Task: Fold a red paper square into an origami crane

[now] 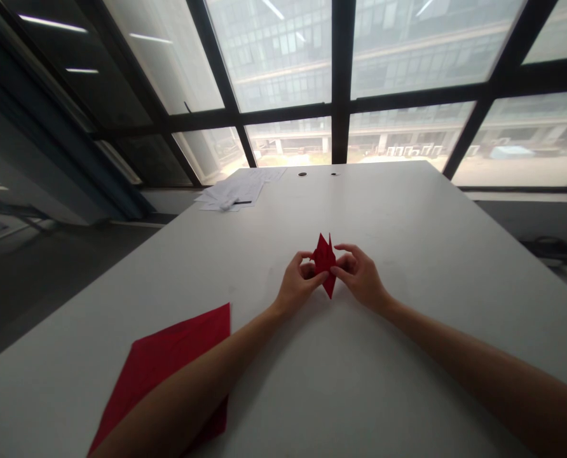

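A small folded red paper figure [325,259] with pointed tips stands upright over the middle of the white table [407,210]. My left hand [299,284] pinches its left side with thumb and fingers closed. My right hand [360,275] pinches its right side the same way. Both forearms reach in from the bottom edge of the view.
A flat red paper sheet [169,369] lies at the near left, partly under my left forearm. A stack of white papers [238,191] with a dark pen sits at the far left corner. Two small dark holes [302,173] mark the far edge. Large windows stand behind.
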{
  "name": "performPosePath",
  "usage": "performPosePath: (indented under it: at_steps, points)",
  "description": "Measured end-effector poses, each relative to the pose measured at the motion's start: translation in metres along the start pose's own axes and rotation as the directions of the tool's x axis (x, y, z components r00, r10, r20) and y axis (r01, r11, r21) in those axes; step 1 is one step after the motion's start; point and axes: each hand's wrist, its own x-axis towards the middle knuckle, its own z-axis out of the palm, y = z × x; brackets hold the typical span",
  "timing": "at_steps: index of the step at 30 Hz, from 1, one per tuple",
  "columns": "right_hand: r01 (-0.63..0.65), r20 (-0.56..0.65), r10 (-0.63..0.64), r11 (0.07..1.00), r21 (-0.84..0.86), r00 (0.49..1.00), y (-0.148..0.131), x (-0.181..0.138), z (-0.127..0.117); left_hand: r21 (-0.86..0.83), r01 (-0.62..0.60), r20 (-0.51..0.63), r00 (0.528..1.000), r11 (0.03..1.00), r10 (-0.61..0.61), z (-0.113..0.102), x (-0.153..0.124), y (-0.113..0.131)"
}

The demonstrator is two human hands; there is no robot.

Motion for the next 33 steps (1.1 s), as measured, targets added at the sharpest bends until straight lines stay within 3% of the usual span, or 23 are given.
performPosePath:
  at_steps: [5, 9, 15, 26, 33]
  points:
    - [0.008, -0.018, -0.007, 0.999, 0.038, 1.000, 0.000, 0.000, 0.001, -0.102, -0.072, 0.002, 0.997, 0.992, 0.073, 0.000, 0.001, -0.003]
    - [0.027, 0.002, -0.027, 1.000, -0.002, 1.000, 0.001, -0.001, 0.001, -0.090, -0.119, 0.045, 0.991, 0.989, 0.123, -0.002, 0.001, -0.002]
    - [0.101, -0.014, -0.105, 0.980, -0.170, 0.994, -0.001, -0.002, 0.000, -0.003, -0.104, 0.062, 0.993, 0.995, 0.104, -0.004, 0.002, -0.001]
    - [0.213, 0.056, -0.206, 0.934, -0.286, 0.977, -0.010, -0.002, 0.002, 0.174, -0.167, 0.014, 0.986, 0.970, 0.167, -0.008, 0.003, -0.009]
    - [0.233, -0.018, -0.254, 0.911, -0.342, 0.967, -0.010, -0.002, 0.001, 0.272, -0.213, -0.071, 0.968, 0.939, 0.240, -0.005, 0.001, -0.006]
